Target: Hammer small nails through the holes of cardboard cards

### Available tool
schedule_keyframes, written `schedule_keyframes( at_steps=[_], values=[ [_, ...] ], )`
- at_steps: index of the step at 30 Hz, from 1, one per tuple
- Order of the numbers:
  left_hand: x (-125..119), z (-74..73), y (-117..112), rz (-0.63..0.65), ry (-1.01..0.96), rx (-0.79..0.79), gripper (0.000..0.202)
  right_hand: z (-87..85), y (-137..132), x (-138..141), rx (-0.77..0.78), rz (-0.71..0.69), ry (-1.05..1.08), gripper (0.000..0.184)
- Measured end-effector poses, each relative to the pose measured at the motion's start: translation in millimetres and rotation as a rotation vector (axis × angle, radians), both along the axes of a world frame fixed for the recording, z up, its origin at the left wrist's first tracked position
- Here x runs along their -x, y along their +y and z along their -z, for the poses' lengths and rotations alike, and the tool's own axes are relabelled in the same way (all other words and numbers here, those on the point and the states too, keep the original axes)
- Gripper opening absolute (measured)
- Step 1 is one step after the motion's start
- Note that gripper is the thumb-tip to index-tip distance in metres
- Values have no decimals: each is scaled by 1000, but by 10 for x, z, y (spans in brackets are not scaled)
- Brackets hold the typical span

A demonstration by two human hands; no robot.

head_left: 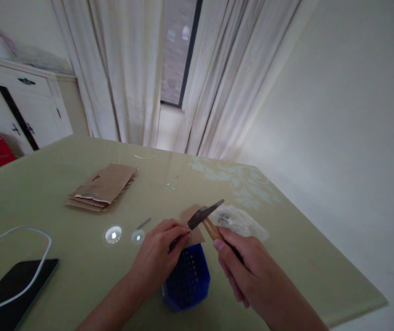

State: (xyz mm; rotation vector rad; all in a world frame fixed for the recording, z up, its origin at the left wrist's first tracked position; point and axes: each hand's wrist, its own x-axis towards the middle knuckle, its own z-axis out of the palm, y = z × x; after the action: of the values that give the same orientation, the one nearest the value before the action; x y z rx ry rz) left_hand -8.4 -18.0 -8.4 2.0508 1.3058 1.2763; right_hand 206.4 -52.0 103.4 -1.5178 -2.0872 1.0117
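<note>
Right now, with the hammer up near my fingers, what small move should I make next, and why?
I'd probably ease your left hand back a little before any tap. The hammer in your right hand has its head close beside it, near the cardboard piece, so a slip might catch a finger.

wooden hammer handle (212,229), dull metal head (201,217)
</note>
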Motion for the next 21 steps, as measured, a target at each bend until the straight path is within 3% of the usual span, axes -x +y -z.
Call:
schedule_keyframes(
  at_steps=[9,14,21],
  values=[
    [-16,6,-2,-14,18,67,12,45,-9,-3,-30,7,5,37],
    [-23,21,4,-60,23,116,38,85,7,20,-27,-43,-40,35],
    [-23,16,-7,-47,16,141,33,107,45,81,46,-72,-57,32]
  ],
)
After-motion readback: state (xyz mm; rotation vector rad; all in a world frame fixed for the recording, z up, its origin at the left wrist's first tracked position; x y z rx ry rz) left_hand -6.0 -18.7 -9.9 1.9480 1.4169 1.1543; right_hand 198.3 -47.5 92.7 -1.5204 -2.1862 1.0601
